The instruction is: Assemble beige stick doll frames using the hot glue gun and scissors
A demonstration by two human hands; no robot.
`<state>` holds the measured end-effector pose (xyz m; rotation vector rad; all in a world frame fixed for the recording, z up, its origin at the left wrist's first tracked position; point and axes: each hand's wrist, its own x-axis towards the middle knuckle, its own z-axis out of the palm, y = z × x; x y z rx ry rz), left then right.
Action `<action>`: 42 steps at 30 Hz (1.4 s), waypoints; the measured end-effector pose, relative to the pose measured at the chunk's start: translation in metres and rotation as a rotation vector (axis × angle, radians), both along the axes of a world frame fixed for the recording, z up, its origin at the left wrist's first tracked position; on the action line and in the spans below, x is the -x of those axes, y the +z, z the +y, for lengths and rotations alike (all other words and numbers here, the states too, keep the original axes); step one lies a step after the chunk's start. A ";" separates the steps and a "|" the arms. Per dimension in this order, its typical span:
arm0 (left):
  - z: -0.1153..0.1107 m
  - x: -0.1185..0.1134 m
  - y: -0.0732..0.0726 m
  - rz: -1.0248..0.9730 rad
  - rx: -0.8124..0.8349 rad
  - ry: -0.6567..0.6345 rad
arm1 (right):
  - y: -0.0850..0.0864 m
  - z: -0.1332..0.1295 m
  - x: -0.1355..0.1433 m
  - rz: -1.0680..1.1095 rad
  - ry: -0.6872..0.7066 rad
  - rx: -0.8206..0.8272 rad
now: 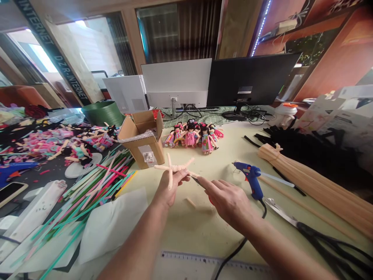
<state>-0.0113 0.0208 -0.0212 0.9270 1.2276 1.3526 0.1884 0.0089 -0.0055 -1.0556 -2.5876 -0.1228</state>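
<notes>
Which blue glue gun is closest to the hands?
The blue glue gun right of the right hand, with a pale stick poking out. The other glue gun is at the far left, near the phone.

Wood-framed partition (128, 39) along the back, dark folded curtain (198, 31) at centre, bright window (40, 54) far left, slanting dark band (54, 48) lettered DZR-INTERNET, bluish-white light strip (260, 29) upper right, reddish-brown shelving (335, 50) beside it, pale tabletop (185, 231) in foreground.
</notes>
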 end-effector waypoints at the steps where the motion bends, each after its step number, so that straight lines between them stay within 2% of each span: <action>1: 0.000 0.000 0.000 0.031 -0.005 0.003 | -0.001 0.000 0.000 -0.010 0.001 -0.021; 7: -0.005 -0.002 0.010 0.215 -0.069 -0.011 | -0.005 0.001 -0.002 -0.022 0.023 -0.109; 14: -0.010 -0.008 0.021 0.238 -0.109 -0.001 | -0.008 0.002 -0.003 -0.015 0.011 -0.123; 22: -0.007 -0.003 0.011 0.269 -0.170 -0.069 | -0.006 0.001 -0.004 -0.009 0.000 -0.104; 42: -0.004 -0.001 0.003 0.295 -0.234 -0.081 | -0.007 0.001 -0.005 0.026 -0.044 -0.088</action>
